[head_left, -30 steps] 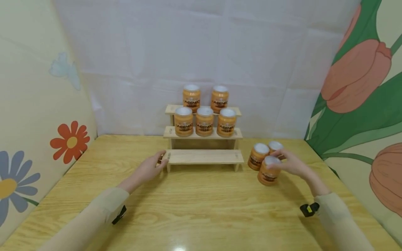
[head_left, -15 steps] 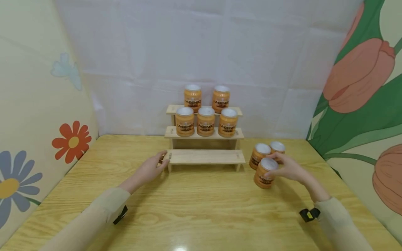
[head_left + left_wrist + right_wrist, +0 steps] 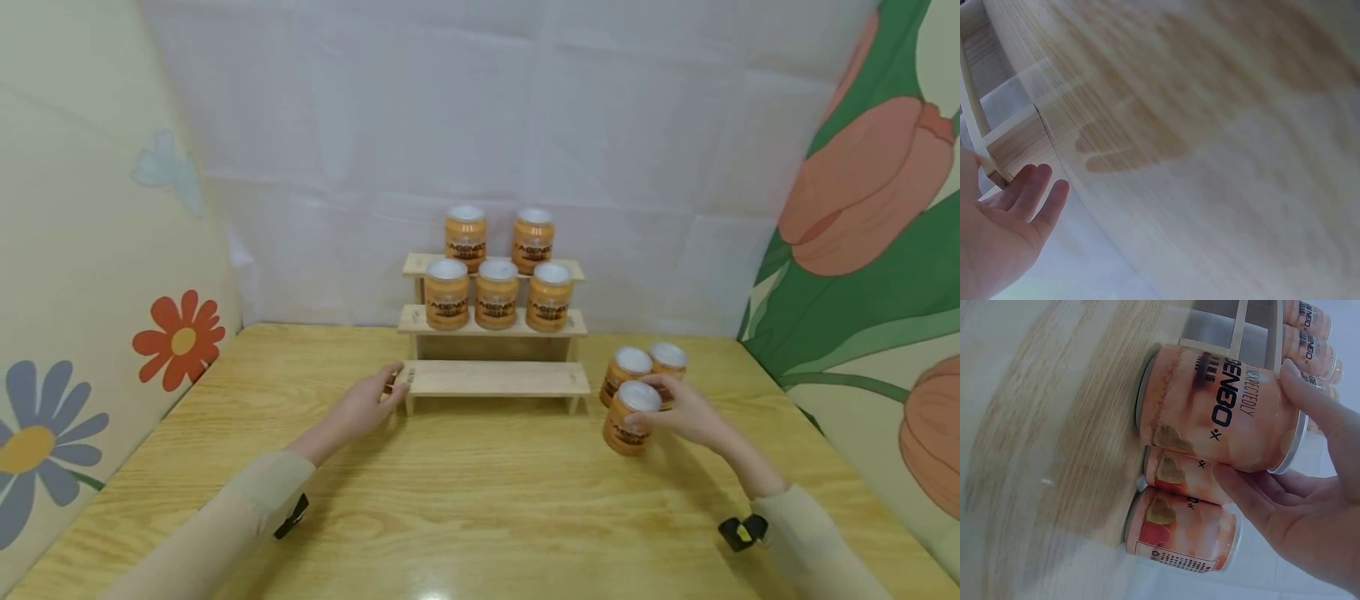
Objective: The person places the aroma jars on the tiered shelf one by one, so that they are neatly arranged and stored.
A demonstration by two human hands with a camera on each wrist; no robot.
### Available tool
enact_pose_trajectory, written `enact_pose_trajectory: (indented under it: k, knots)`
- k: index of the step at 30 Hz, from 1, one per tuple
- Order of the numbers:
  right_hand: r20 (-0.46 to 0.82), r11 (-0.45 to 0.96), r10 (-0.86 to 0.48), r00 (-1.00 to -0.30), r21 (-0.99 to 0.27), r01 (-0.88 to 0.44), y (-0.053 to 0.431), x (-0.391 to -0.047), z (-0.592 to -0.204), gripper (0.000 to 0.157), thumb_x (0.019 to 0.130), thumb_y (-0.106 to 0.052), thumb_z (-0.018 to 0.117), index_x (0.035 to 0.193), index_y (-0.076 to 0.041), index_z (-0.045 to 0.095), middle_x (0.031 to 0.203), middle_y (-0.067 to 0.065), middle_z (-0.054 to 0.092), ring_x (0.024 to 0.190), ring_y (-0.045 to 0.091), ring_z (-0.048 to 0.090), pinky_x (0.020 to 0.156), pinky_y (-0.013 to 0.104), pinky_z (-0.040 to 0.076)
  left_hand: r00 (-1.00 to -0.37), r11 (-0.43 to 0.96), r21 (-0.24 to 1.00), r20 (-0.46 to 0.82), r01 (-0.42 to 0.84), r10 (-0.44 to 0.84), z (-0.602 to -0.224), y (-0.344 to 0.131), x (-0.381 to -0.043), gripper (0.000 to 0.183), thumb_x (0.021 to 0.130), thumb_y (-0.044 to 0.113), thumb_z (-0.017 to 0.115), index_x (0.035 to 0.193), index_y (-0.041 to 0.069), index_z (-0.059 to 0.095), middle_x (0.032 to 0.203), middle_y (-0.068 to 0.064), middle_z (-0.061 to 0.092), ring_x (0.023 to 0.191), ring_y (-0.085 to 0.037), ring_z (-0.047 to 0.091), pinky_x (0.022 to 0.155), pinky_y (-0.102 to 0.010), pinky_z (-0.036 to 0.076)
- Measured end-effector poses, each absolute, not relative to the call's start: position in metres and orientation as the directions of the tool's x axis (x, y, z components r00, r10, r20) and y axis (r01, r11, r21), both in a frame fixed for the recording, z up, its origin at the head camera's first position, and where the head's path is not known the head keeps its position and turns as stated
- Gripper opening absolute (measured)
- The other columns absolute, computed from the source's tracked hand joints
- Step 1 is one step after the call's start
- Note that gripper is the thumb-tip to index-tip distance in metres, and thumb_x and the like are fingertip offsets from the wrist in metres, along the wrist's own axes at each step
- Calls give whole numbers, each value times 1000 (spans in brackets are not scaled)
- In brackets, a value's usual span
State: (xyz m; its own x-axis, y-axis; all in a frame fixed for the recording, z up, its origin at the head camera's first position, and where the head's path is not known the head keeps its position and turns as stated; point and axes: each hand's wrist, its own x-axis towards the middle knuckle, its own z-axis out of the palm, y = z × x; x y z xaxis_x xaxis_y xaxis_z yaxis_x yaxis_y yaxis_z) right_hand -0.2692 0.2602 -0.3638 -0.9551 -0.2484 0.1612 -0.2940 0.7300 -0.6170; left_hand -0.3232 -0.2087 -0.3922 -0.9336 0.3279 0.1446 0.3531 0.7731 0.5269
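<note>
A three-step wooden rack stands against the back sheet. My left hand holds the left end of its lowest board, thumb at the front edge; in the left wrist view the outer fingers extend past the wood. At the right, my right hand grips an orange can with a pale lid near its top, thumb on one side and fingers on the other. Its dark lettering shows in the right wrist view, its base close over the table. Two matching cans stand right behind it.
Three orange cans line the middle step, and two more cans stand on the top step. The lowest board is bare. Flower-patterned panels border the wooden table at both sides.
My right hand has closed its hold on the front can and drawn it slightly left and toward me, away from the other two. My left hand stays at the rack's end.
</note>
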Motion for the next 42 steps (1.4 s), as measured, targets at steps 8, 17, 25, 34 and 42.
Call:
enact_pose_trajectory:
  k: [8, 17, 25, 34, 42]
  knots:
    - [201, 762, -229, -952, -573, -304, 256, -269, -360, 71, 78, -39, 75, 130, 4, 52, 118, 24, 61, 98, 31, 61, 73, 38, 53, -936, 767, 539, 146, 348, 322, -391, -209, -322, 58, 102, 34, 39, 144, -4, 29, 132, -30, 49, 116, -40, 53, 94, -52, 46]
    - [233, 661, -214, -949, -681, -317, 240, -270, -342, 70, 80, -32, 75, 134, 5, 48, 117, 25, 60, 100, 34, 63, 74, 34, 57, -939, 767, 545, 147, 339, 311, -391, -210, -321, 57, 101, 33, 41, 144, -3, 30, 130, -29, 51, 114, -39, 54, 92, -51, 48]
    - [294, 603, -190, -937, -718, -348, 212, -279, -327, 69, 78, -34, 76, 134, -4, 51, 122, 23, 59, 101, 34, 64, 74, 34, 57, -937, 771, 537, 144, 344, 318, -390, -210, -322, 59, 101, 32, 42, 144, -6, 27, 129, -31, 51, 112, -40, 55, 91, -50, 49]
    - [363, 498, -169, -916, -770, -398, 182, -287, -321, 67, 79, -28, 77, 136, -7, 50, 127, 19, 58, 105, 32, 62, 81, 34, 56, -933, 762, 541, 157, 355, 323, -392, -208, -320, 57, 102, 30, 41, 143, -6, 27, 130, -31, 50, 113, -40, 55, 92, -51, 48]
    - [412, 396, -186, -892, -799, -452, 146, -296, -315, 70, 76, -26, 79, 136, -5, 49, 125, 15, 59, 108, 28, 61, 85, 30, 54, -934, 756, 552, 163, 352, 317, -390, -208, -318, 53, 102, 25, 40, 143, -6, 27, 129, -32, 50, 114, -42, 54, 93, -53, 46]
